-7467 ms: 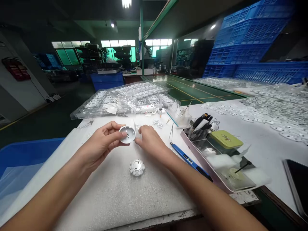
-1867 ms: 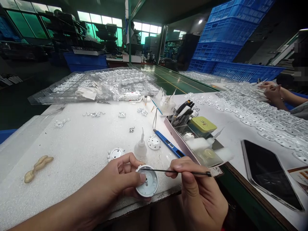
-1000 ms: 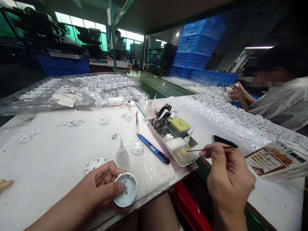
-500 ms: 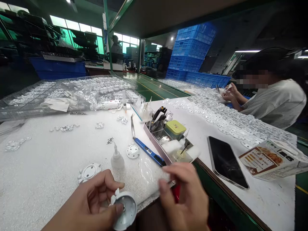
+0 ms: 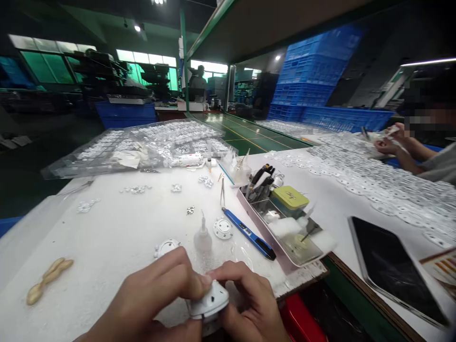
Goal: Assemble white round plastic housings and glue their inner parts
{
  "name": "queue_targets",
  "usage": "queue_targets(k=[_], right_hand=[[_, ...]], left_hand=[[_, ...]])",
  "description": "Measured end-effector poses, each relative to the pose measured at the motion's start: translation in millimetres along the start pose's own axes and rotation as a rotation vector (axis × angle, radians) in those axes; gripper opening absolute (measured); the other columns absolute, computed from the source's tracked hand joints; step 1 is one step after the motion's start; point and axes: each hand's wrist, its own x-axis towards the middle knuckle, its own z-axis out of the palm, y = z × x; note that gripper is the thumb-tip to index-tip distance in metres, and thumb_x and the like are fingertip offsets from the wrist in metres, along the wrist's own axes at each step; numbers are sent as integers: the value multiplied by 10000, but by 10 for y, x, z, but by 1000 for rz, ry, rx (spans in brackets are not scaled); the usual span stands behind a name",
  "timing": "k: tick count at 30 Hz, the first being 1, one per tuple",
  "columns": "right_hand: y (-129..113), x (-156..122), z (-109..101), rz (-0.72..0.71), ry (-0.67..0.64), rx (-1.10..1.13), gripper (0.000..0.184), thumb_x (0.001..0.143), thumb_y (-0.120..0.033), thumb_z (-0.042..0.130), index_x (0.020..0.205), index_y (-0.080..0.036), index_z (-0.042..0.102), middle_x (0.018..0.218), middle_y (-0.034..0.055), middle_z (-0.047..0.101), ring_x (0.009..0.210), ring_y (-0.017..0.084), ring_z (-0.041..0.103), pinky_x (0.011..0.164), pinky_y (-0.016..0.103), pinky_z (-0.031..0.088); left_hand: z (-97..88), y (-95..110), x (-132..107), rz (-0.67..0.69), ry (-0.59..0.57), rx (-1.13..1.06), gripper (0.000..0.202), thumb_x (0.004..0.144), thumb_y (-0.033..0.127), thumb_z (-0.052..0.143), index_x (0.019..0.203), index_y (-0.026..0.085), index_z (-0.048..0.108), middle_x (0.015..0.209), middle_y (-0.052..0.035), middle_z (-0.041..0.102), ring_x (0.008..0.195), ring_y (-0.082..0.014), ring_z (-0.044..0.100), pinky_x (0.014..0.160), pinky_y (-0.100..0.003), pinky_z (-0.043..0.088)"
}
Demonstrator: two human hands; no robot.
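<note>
Low over the table's front edge, a small white round plastic part [image 5: 210, 301] is gripped by both hands. My left hand [image 5: 156, 294] pinches it from the left, thumb below and fingers on top. From the right, my right hand [image 5: 251, 301] presses its fingertips against the same part. Just beyond them stands a translucent dropper bottle [image 5: 203, 237] with a thin nozzle. A white disc with dark dots [image 5: 223, 228] lies to its right, and another white disc [image 5: 166, 248] is partly hidden behind my left hand.
A blue pen-like tool [image 5: 247, 232] and tweezers [image 5: 223, 191] lie beside a tool box [image 5: 265, 228]. A phone [image 5: 395, 266] rests at right. Peanuts [image 5: 50, 279] lie at left. Trays of white parts [image 5: 142, 142] fill the back; a co-worker's hands [image 5: 392, 140] work at far right.
My right hand has moved left and now grips the white part with my left. The part has turned from its hollow side to its outer side. The view has swung left, showing the peanuts.
</note>
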Motion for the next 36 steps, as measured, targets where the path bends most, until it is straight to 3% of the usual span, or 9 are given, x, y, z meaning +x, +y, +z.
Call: queue_targets(k=[5, 7, 9, 12, 16, 19, 25, 30, 36], right_hand=[[133, 9, 90, -16, 19, 109, 123, 925, -312, 560, 984, -253, 650, 758, -17, 669, 603, 89, 577, 536, 163, 424], [111, 18, 118, 49, 71, 128, 159, 933, -351, 552, 966, -242, 663, 735, -12, 656, 609, 97, 577, 559, 176, 424], [87, 25, 135, 119, 105, 127, 198, 929, -394, 556, 953, -237, 674, 704, -14, 637, 619, 103, 574, 579, 187, 417], [68, 32, 142, 181, 65, 127, 244, 931, -429, 536, 951, -230, 675, 655, -18, 609, 603, 108, 553, 580, 200, 395], [58, 49, 125, 222, -17, 159, 293, 938, -468, 504, 973, -223, 662, 658, -9, 597, 607, 114, 542, 579, 213, 374], [49, 75, 96, 242, -84, 206, 338, 926, -516, 503, 955, -217, 659, 657, 1, 599, 611, 120, 543, 583, 217, 379], [31, 105, 72, 260, -101, 228, 380, 919, -553, 503, 936, -200, 644, 649, 6, 607, 604, 123, 561, 585, 210, 408], [56, 92, 100, 154, -12, 83, 313, 942, -465, 500, 955, -194, 657, 678, 12, 644, 606, 125, 588, 576, 198, 449], [153, 68, 137, -43, 102, -107, 180, 919, -252, 562, 1059, -228, 672, 821, 9, 713, 649, 115, 650, 635, 168, 519]], left_hand=[[-241, 52, 113, 211, -144, 202, 272, 899, 138, 540, 1159, 206, 497, 940, -85, 641, 845, -184, 630, 719, -237, 521], [-455, 20, 159, 273, -58, 203, 400, 923, 267, 570, 1304, 223, 454, 1113, -110, 644, 1036, -219, 615, 884, -278, 512], [-705, -66, 219, 153, 225, 233, 282, 952, 305, 521, 1231, 273, 546, 1084, -48, 662, 1026, -191, 615, 907, -263, 488], [-1028, -338, 331, -354, 480, 359, 214, 914, 421, 573, 1042, 278, 667, 970, 2, 688, 863, -168, 641, 746, -231, 500], [-1175, -907, 441, -590, 329, 448, 271, 846, 438, 601, 940, 214, 722, 893, -46, 718, 761, -223, 648, 637, -292, 491], [-1128, -1273, 469, -643, 164, 496, 234, 868, 382, 628, 933, 169, 702, 859, -50, 695, 782, -204, 640, 726, -340, 518], [-1028, -1592, 529, -684, 50, 557, 228, 915, 353, 625, 1005, 144, 650, 973, -53, 660, 894, -203, 636, 843, -408, 537], [-973, -1547, 604, -663, 96, 523, 198, 915, 326, 625, 959, 133, 643, 1034, -70, 646, 965, -215, 621, 889, -434, 521], [-967, -793, 579, -594, 150, 206, 338, 925, 490, 537, 1027, 204, 684, 918, -69, 711, 871, -224, 676, 804, -346, 547]])
